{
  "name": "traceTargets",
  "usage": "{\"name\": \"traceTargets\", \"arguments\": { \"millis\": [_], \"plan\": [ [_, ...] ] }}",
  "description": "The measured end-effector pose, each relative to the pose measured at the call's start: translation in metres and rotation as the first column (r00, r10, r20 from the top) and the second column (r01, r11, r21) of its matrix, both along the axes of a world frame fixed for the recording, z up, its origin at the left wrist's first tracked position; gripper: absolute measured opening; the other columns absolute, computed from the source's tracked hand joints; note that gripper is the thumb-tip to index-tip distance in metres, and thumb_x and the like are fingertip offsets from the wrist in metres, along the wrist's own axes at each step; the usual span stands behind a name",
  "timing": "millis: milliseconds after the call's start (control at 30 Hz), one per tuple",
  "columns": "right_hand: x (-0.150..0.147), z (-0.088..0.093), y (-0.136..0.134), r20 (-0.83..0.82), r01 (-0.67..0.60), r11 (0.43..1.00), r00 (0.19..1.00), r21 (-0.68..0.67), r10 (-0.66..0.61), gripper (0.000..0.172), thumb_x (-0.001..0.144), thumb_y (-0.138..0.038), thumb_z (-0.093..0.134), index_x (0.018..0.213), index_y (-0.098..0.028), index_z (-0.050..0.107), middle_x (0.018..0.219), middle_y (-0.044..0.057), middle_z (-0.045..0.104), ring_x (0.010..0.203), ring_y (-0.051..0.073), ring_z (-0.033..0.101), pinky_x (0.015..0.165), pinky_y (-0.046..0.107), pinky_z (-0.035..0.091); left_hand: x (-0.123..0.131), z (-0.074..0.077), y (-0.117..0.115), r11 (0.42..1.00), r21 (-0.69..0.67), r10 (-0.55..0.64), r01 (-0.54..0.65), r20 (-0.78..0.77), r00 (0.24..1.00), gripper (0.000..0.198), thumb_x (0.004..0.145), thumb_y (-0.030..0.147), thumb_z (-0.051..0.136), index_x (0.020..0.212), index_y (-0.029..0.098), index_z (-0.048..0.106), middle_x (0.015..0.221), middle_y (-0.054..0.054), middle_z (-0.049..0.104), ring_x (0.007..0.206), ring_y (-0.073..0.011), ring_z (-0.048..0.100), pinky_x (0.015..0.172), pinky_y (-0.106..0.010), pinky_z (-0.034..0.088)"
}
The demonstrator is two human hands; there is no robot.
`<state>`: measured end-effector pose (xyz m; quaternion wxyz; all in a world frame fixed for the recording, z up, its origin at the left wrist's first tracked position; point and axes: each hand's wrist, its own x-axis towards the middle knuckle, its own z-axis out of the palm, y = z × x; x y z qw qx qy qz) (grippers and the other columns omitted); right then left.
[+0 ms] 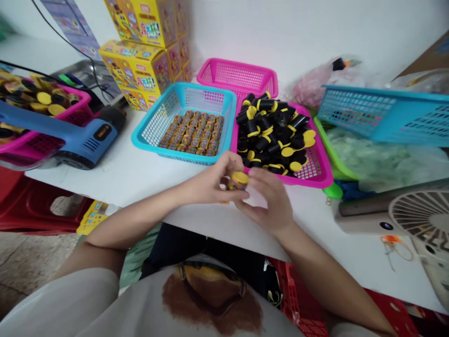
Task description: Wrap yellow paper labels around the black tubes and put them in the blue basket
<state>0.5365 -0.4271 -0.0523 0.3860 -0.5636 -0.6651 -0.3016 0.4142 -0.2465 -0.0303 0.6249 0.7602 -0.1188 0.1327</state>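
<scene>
Surface point(140, 183): white, set against a pale wall point(242, 28).

Boxes point(140, 75): yellow, printed, stacked at the rear left.

Baskets, five on show:
– blue basket point(145, 139), centre; printed tubs point(192, 133) in close rows inside.
– pink basket point(324, 175), just right of it; black tubes point(266, 124) with yellow lids, heaped loosely, several lids hinged open.
– rear pink basket point(238, 77), behind these two.
– left pink basket point(79, 105), at the far left; mixed black-and-yellow pieces.
– right blue basket point(354, 112), tilted, above a green tray point(345, 171).

Fan point(417, 215): pale, at the right.

Tool point(93, 140): blue, gun-shaped, lying left of the blue basket.

Left hand point(215, 181): over the surface, in front of the blue basket. Grip closed, fingers and thumb curled about one tub.

Right hand point(271, 199): grip part open, fingers curved beside the same tub; blurred, contact cannot be told.

Tub point(239, 181): one, printed side, yellow lid uppermost and apparently seated; between the two hands, off the surface.

Step in hand, as judged: handling a single lidded tub, perhaps settling its lid or printed side. The next move calls for a steady left hold, light right fingertips and the lid kept up; a hard squeeze could mar the print.
</scene>
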Motion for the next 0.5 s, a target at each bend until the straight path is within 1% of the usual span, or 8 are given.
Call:
{"name": "traceTargets", "arguments": {
  "millis": [67,133,167,233,300,367,433,500],
  "plan": [
    [0.024,0.008,-0.005,-0.061,0.239,0.971,0.969,-0.013,-0.239,0.058,0.090,-0.046,0.077,0.141,-0.024,0.059,0.127,0.014,0.071,0.119,0.032,0.069,0.100,0.052,0.061,-0.003,0.017,0.014,0.973,0.147,0.177,-0.175,-0.001,0.984,0.035,0.086,0.034,0.080,0.106,0.021,0.054,0.095,-0.001,0.064,0.084,-0.0122,0.065,0.070,-0.023,0.052],
    [0.052,0.015,-0.013,-0.141,0.513,0.843,0.834,-0.159,-0.534,0.037,0.097,-0.046,0.064,0.126,-0.023,0.070,0.122,0.016,0.071,0.118,0.035,0.068,0.102,0.058,0.055,-0.002,0.035,0.037,0.899,0.313,0.317,-0.306,0.018,0.948,0.030,0.084,0.035,0.080,0.104,0.019,0.063,0.102,-0.003,0.069,0.087,-0.0136,0.065,0.075,-0.025,0.052],
    [0.065,0.019,-0.016,-0.187,0.591,0.762,0.743,-0.266,-0.642,0.037,0.098,-0.047,0.060,0.122,-0.021,0.073,0.121,0.018,0.071,0.118,0.037,0.067,0.102,0.059,0.054,0.001,0.044,0.051,0.845,0.383,0.390,-0.373,0.036,0.920,0.030,0.083,0.035,0.079,0.104,0.019,0.066,0.105,-0.004,0.071,0.089,-0.0142,0.066,0.078,-0.027,0.053],
    [0.085,0.025,-0.021,-0.225,0.514,0.630,0.642,-0.583,-0.732,0.045,0.097,-0.051,0.055,0.127,-0.022,0.073,0.115,0.017,0.074,0.108,0.036,0.070,0.096,0.056,0.056,0.012,0.060,0.085,0.702,0.517,0.545,-0.490,0.053,0.837,0.028,0.083,0.033,0.078,0.104,0.019,0.069,0.109,-0.005,0.073,0.089,-0.0151,0.066,0.083,-0.029,0.054],
    [0.098,0.030,-0.021,-0.185,0.303,0.471,0.645,-0.829,-0.741,0.053,0.098,-0.062,0.048,0.133,-0.031,0.072,0.113,0.011,0.079,0.103,0.035,0.074,0.088,0.052,0.058,0.029,0.071,0.122,0.528,0.635,0.694,-0.563,0.059,0.717,0.028,0.082,0.030,0.077,0.107,0.020,0.071,0.112,-0.005,0.074,0.092,-0.0168,0.067,0.088,-0.032,0.054],
    [0.104,0.033,-0.019,-0.143,0.167,0.350,0.691,-0.922,-0.708,0.057,0.098,-0.069,0.041,0.133,-0.037,0.073,0.118,0.006,0.080,0.107,0.036,0.075,0.085,0.049,0.058,0.049,0.075,0.158,0.394,0.732,0.783,-0.555,0.049,0.620,0.031,0.083,0.029,0.076,0.113,0.021,0.071,0.113,-0.005,0.075,0.094,-0.0185,0.068,0.089,-0.033,0.054],
    [0.107,0.033,-0.016,-0.161,0.111,0.351,0.735,-0.930,-0.659,0.054,0.096,-0.069,0.043,0.125,-0.037,0.076,0.121,0.004,0.081,0.107,0.035,0.076,0.082,0.045,0.058,0.068,0.074,0.188,0.285,0.821,0.843,-0.494,0.030,0.537,0.034,0.084,0.029,0.076,0.115,0.018,0.070,0.110,-0.006,0.075,0.100,-0.0195,0.067,0.092,-0.033,0.052],
    [0.110,0.031,-0.016,-0.208,0.121,0.464,0.775,-0.878,-0.596,0.044,0.095,-0.064,0.048,0.112,-0.034,0.077,0.102,0.002,0.083,0.087,0.030,0.078,0.069,0.038,0.056,0.084,0.068,0.209,0.208,0.888,0.891,-0.410,0.001,0.453,0.037,0.084,0.031,0.077,0.116,0.013,0.069,0.105,-0.005,0.075,0.107,-0.0193,0.064,0.099,-0.032,0.049]
  ]
}}
